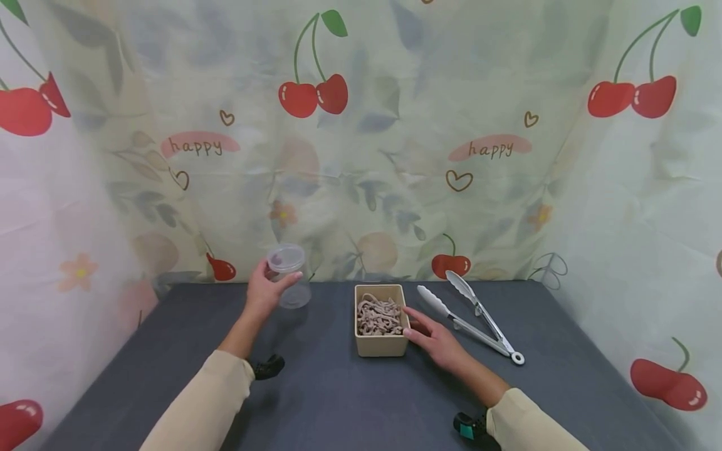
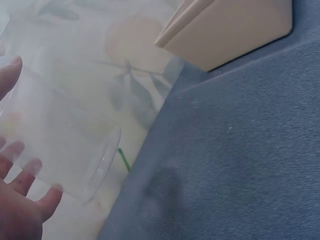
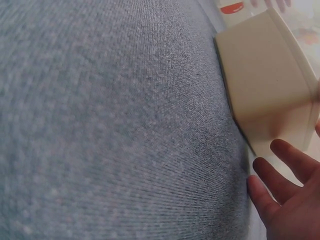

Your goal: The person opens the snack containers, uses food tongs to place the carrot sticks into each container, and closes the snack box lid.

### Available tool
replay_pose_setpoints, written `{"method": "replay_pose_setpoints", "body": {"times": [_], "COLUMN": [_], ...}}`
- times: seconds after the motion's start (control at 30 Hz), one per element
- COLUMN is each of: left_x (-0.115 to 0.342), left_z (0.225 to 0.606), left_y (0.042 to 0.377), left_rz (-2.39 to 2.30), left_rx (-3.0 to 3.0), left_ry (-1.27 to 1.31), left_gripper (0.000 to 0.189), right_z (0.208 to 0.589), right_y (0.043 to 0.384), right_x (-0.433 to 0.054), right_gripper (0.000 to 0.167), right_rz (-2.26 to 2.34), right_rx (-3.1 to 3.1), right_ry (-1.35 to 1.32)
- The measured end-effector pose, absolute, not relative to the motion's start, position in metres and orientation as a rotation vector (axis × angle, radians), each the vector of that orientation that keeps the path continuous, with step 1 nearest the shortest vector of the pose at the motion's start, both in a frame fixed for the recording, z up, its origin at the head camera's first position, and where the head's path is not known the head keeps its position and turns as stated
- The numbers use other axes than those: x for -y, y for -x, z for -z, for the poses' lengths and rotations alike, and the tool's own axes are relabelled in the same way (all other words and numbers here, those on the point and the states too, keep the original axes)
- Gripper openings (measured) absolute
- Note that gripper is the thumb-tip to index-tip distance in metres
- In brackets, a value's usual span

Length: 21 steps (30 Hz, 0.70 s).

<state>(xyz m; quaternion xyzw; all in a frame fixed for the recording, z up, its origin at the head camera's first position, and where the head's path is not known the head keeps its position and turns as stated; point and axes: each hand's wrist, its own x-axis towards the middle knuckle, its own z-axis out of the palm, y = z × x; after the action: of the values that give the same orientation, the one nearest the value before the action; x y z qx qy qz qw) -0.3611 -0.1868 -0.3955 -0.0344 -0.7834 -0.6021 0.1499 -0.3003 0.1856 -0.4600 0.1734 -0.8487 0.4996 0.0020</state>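
My left hand (image 1: 265,289) grips a clear plastic jar (image 1: 294,294) with a translucent lid, thumb on the near side. The jar overlaps the table's back edge in the head view; in the left wrist view, fingers curl along the side of the jar (image 2: 65,135). At the middle stands a beige rectangular box (image 1: 381,346) filled with tangled grey-brown cord-like strands (image 1: 379,315). My right hand (image 1: 437,341) is at its right side, fingertips right at the rim. In the right wrist view, the lower fingers (image 3: 287,162) spread loosely beside the box (image 3: 270,70).
Silver metal tongs (image 1: 479,322) lie spread on the table's right side, just beyond my right hand. A dark grey-blue cloth covers the table (image 1: 338,401). Behind and on both sides hangs a curtain (image 1: 361,144) printed with cherries and leaves.
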Motion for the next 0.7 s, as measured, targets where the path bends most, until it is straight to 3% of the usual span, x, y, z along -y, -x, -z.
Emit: {"method": "replay_pose_setpoints", "body": {"times": [0.3,0.7], "left_x": [0.173,0.163], "left_z": [0.408,0.430], "left_y": [0.355,0.344], "left_rz": [1.671,1.661], "left_rx": [2.189,2.190], "left_ry": [0.178,0.139], "left_gripper": [0.073,0.075], "right_z": [0.465,0.465], "right_y": [0.302,0.302], "right_x": [-0.187,-0.186], "right_gripper": [0.056,0.054], "right_rz": [-1.595,-1.621], "right_rx": [2.643,2.609], "right_ry": [-0.559,-0.585]}}
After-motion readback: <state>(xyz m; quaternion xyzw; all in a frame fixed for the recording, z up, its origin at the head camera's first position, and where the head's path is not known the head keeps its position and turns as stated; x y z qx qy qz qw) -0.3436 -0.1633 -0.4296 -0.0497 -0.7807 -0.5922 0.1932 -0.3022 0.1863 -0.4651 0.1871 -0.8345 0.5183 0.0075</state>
